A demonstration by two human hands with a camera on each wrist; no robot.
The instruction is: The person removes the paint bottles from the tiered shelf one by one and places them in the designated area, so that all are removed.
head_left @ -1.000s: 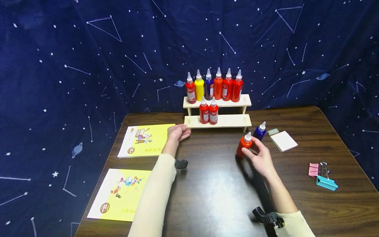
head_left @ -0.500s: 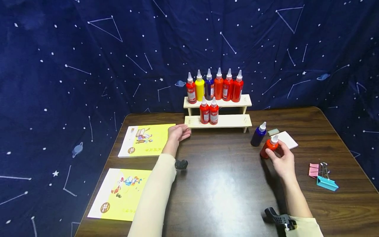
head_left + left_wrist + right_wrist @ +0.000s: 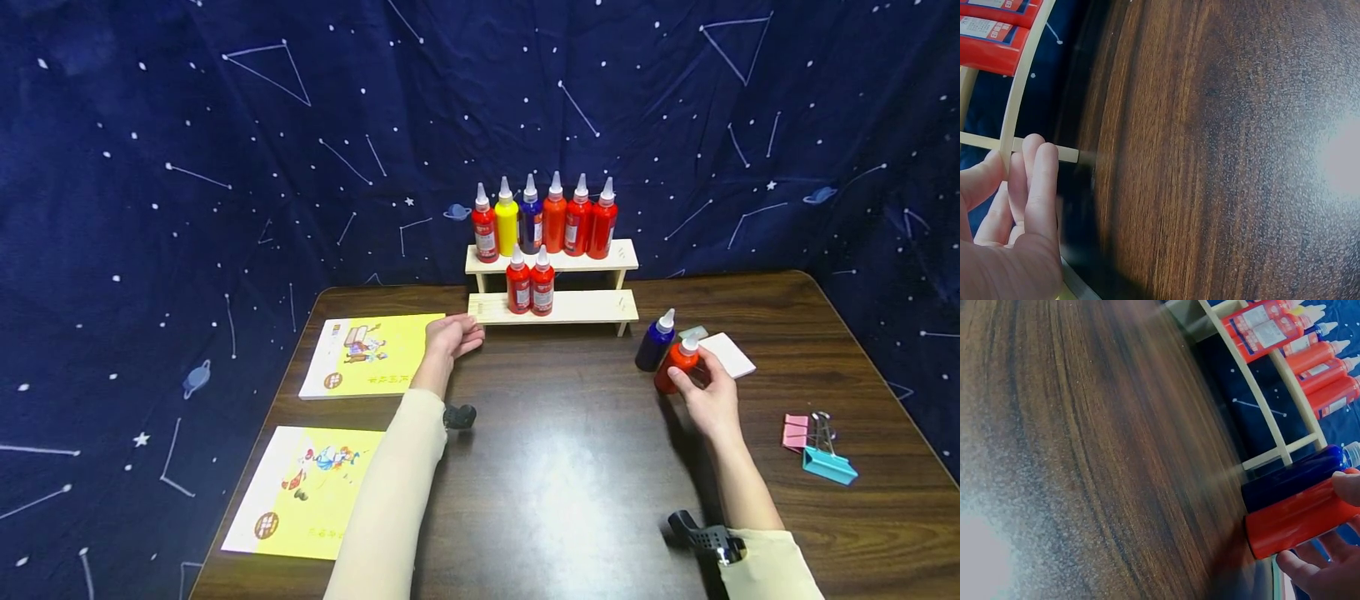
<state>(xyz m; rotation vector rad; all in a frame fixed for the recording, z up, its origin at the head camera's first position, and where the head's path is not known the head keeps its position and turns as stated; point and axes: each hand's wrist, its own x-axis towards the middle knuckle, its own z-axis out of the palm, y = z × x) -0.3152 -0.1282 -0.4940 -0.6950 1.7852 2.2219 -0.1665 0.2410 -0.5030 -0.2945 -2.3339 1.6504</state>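
My right hand [image 3: 712,400] holds an orange-red paint bottle [image 3: 677,367] with a white nozzle cap, thumb on one side and fingers on the other. The bottle stands upright, right beside a dark blue paint bottle [image 3: 654,346]; in the right wrist view the red bottle [image 3: 1300,519] overlaps the blue one [image 3: 1291,481]. At the far left, my left hand [image 3: 450,335] pinches the left end of a two-step wooden rack [image 3: 585,307] between thumb and fingers. Two red bottles [image 3: 529,287] stand on its lower step, and several red, yellow and blue bottles [image 3: 507,225] line the upper one.
Behind the right hand lie a white pad [image 3: 731,357] and a pale eraser-like block [image 3: 693,332]. Pink and teal binder clips [image 3: 828,465] are farther right. Two yellow-covered books [image 3: 375,354] lie on the left. A starry dark blue cloth [image 3: 420,125] hangs behind the table.
My right hand has carried the red bottle rightward from the front left of the blue bottle, then slightly back left against its right side. The left hand stays at the rack.
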